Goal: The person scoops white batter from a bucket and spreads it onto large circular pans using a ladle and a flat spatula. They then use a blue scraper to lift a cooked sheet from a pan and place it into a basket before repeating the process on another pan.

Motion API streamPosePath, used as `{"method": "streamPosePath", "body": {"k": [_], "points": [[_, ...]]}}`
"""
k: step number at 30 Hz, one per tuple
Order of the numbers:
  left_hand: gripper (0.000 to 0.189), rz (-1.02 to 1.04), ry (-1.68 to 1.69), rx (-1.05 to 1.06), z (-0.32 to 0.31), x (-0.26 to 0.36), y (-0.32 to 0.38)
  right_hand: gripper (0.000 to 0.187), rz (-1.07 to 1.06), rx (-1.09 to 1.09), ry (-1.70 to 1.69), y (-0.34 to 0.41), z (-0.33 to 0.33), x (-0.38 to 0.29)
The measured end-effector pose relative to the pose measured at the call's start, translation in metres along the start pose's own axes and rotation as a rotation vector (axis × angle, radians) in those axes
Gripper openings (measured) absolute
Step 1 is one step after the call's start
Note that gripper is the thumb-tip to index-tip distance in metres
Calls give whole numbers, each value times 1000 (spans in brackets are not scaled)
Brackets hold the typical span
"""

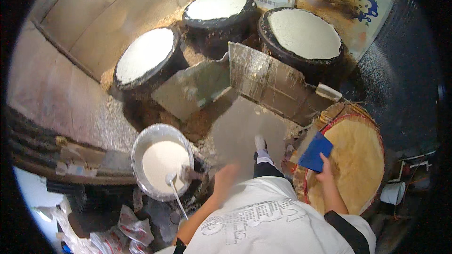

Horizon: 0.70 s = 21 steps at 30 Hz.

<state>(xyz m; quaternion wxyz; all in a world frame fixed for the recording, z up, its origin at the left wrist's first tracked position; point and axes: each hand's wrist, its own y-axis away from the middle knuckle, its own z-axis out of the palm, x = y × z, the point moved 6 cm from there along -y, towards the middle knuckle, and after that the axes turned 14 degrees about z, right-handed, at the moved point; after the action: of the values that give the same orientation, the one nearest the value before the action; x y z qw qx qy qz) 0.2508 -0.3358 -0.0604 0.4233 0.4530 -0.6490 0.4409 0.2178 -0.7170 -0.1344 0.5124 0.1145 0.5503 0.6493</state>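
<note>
My right hand (pixel 325 172) grips a blue plastic scraper (pixel 316 152) over the left part of a large round drum-like piece (pixel 353 158) with a pale yellow top and a red rim. Near my waist is my left hand (pixel 226 180), blurred, with its fingers not clear; whether it holds anything cannot be told. To its left stands a metal pot (pixel 138 148) of cream-coloured batter (pixel 160 160). A ladle (pixel 178 197) with a long handle leans in the batter, its handle over the near rim.
Beyond worn boards (pixel 265 74) stand three dark round vessels with white contents: left (pixel 146 56), middle (pixel 216 6) and right (pixel 305 33). Plastic bags (pixel 130 227) lie at the lower left. A white roll (pixel 393 193) is at the right, and my foot (pixel 260 143) is on the floor.
</note>
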Motion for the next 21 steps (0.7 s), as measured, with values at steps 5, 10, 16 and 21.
{"method": "streamPosePath", "body": {"k": [5,10,16,21], "points": [[22,-223,-156,-85,-11,-12,-52,37,244,37,254,-115,92,-4],[22,-277,-80,9,-18,-11,-126,37,-560,64,704,-159,175,-101],[18,-408,0,-22,-3,-41,-195,47,-1134,360,1452,-176,200,-230],[22,-384,-55,-198,8,-65,-229,54,-1525,426,1867,-191,216,-281]]}}
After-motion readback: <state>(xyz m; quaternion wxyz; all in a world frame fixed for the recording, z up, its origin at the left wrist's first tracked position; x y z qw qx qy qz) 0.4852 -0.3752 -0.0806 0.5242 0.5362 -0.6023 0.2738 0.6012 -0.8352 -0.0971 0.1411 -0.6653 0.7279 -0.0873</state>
